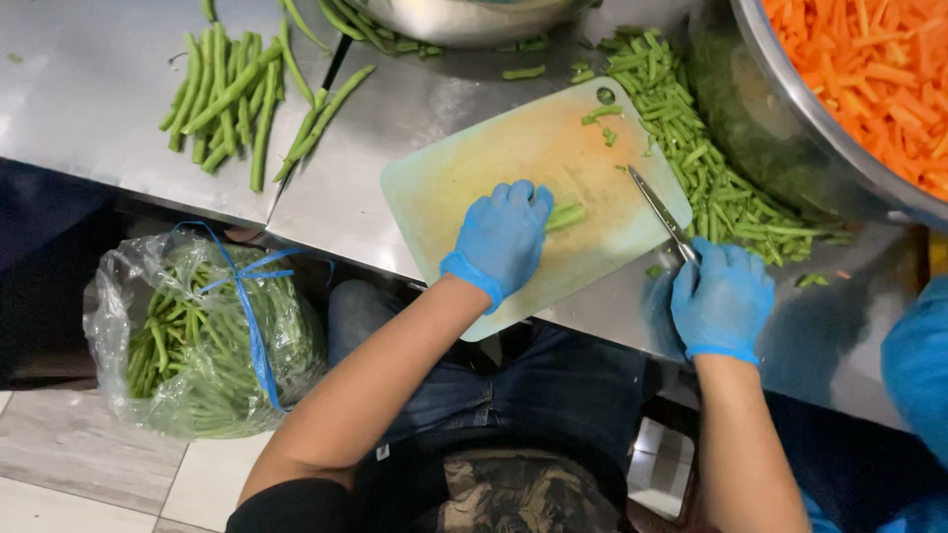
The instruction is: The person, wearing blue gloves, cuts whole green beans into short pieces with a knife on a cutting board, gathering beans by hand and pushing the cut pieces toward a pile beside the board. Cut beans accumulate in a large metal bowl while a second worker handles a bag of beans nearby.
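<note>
My left hand [504, 235], in a blue glove, presses a small bunch of green beans [566, 215] flat on a pale green cutting board [464, 173]. My right hand [722, 299], also gloved in blue, grips the handle of a knife [660, 210] whose blade lies over the board's right edge, tip pointing up-left, just right of the beans. A heap of cut bean pieces [696, 148] lies past the board on the steel table.
Whole green beans [232, 94] lie at the table's left. A clear plastic bag of beans [202, 336] sits on the floor. A steel bowl of carrot sticks [869, 69] stands at top right; another steel bowl [464, 20] at top. A blue sleeve [918, 355] is at right.
</note>
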`<state>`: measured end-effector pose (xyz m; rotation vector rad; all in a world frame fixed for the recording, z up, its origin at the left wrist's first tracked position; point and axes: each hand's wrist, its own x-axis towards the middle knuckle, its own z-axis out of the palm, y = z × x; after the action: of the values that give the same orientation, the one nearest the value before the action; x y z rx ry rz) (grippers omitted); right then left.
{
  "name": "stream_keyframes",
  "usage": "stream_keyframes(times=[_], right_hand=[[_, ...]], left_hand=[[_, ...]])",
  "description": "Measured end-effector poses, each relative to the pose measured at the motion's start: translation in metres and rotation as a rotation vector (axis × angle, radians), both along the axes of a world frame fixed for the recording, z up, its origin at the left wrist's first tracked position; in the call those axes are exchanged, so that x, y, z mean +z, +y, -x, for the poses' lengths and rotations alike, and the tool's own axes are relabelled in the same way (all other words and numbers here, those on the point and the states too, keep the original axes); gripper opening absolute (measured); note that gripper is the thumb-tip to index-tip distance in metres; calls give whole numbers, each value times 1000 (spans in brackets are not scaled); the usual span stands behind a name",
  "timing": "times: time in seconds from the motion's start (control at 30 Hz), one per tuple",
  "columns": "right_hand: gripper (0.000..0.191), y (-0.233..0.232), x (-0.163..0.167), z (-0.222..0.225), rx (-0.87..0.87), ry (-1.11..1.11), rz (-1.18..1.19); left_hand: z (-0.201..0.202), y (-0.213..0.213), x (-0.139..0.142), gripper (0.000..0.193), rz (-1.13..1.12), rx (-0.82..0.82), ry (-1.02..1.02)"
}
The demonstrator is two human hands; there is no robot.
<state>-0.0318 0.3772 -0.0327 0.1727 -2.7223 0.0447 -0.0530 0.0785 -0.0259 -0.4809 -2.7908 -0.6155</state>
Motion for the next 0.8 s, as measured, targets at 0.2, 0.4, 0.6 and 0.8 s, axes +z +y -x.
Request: stream_keyframes(times=[0.2,0.4,0.6,0.8], right_hand=[[29,-13,-2,-23,-65,-63,342],[29,-57,-5,-29,190,-297,522],[42,-80,12,-30,155,-299,429],[47,-88,12,-39,43,-393,327]], left_hand=[[-25,-5,-2,87,100,-20,45],[-29,19,2,96,117,112,28],[-33,16,6,89,-16,175,10],[-45,-10,-1,43,-290,30,112]])
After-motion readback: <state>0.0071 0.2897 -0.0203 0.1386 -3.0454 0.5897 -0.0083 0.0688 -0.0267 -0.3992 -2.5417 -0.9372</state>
